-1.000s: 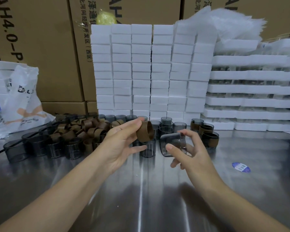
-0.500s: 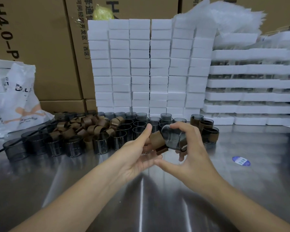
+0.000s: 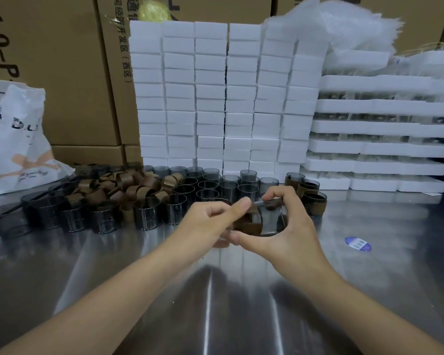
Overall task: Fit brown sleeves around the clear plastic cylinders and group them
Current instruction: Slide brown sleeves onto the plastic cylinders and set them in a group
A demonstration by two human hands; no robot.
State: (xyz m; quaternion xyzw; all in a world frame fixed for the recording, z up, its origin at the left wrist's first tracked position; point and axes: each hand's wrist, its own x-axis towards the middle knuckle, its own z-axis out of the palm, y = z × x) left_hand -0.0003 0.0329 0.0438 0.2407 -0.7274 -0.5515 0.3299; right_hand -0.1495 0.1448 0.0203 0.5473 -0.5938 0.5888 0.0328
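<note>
Above the table's (image 3: pixel 369 278) middle, the left hand (image 3: pixel 208 221) pinches a sleeve (image 3: pixel 250 225), its opening facing right. The cylinder (image 3: pixel 271 221) lies sideways, its axis running left to right and its left end apparently just inside the sleeve. The right hand (image 3: pixel 292 231) curls round the cylinder.

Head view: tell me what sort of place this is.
Probably a packing or assembly bench in a warehouse or small factory: printed cardboard cartons stacked behind, white foam blocks piled on the steel table, and rows of clear cylinders beside a heap of brown sleeves.
</note>
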